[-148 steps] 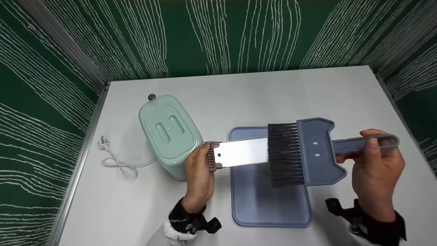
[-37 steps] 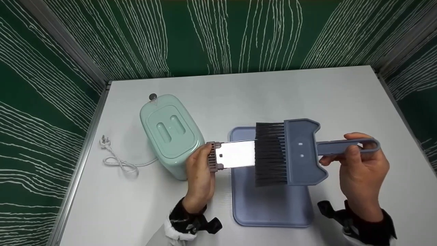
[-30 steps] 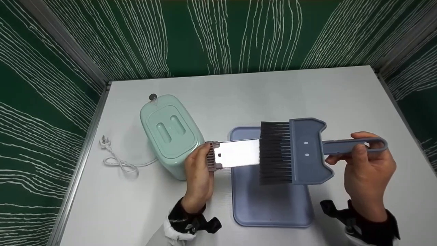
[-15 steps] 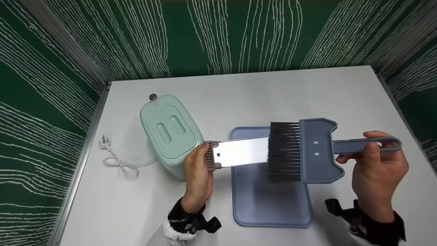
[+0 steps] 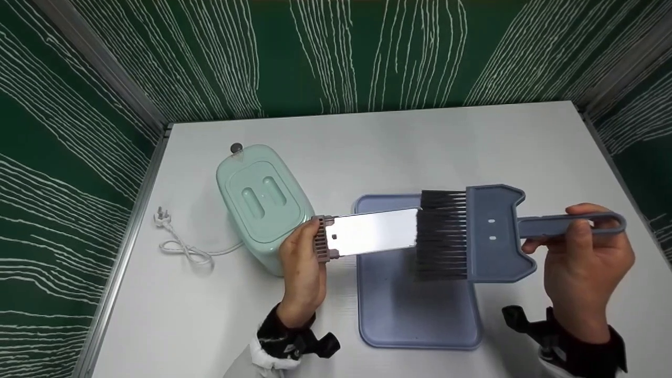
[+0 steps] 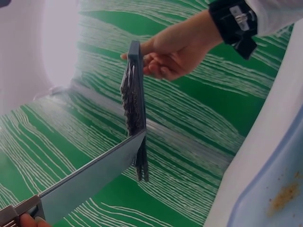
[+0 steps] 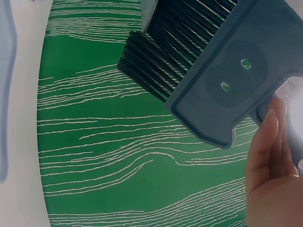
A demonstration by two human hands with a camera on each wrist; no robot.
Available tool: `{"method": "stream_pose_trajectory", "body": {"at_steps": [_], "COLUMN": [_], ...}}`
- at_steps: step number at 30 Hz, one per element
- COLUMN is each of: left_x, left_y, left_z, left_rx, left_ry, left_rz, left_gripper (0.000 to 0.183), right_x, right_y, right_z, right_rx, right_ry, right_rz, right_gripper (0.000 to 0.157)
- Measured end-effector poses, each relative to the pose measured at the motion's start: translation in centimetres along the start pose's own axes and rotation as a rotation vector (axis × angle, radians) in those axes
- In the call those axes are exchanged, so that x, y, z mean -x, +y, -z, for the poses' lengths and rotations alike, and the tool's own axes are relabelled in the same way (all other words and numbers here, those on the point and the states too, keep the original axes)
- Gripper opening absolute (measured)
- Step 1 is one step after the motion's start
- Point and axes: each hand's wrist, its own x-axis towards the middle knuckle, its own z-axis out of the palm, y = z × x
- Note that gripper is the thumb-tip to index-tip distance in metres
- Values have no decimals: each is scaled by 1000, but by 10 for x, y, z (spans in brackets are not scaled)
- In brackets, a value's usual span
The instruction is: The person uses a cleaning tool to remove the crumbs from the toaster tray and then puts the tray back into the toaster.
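Note:
My left hand (image 5: 302, 273) pinches the brown slotted end of a flat, shiny crumb tray (image 5: 373, 231), held out level to the right. A blue-grey hand brush (image 5: 493, 236) with dark bristles is gripped by its looped handle in my right hand (image 5: 588, 268), thumb on top. Its bristles lie over the crumb tray's far end, hiding that end in the head view. Seen from the left wrist, the bristles (image 6: 130, 101) meet the tip of the metal. Below both hangs a shallow blue tray (image 5: 420, 331) on the table, with brown crumbs (image 6: 284, 196) in it.
A mint-green toaster (image 5: 265, 194) with a lid on stands to the left, close behind my left hand. Its white cord and plug (image 5: 181, 247) lie on the white table (image 5: 399, 147). Green panels with white lines (image 5: 336, 58) enclose the table's back and sides.
Over the last second the brush has slid right along the crumb tray, from about its middle to its far end, baring more metal. My left hand has shifted only slightly left.

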Motion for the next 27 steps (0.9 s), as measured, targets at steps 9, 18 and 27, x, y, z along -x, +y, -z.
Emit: {"method": "stream_pose_trajectory", "body": {"at_steps": [9, 18, 27], "left_x": [1, 1, 1], "left_y": [0, 2, 3], "left_z": [1, 0, -1], "left_rx": [-10, -8, -3], "left_ry": [-28, -3, 5], "left_rz": [-22, -25, -18], "left_gripper": [30, 30, 30], "right_x": [-1, -1, 0], "right_y": [-2, -8, -10], "right_z": [0, -3, -1], "right_rx": [-3, 21, 67], "right_ry": [7, 46, 177], "right_rz": [-1, -2, 11], "right_gripper": [16, 13, 12]}}
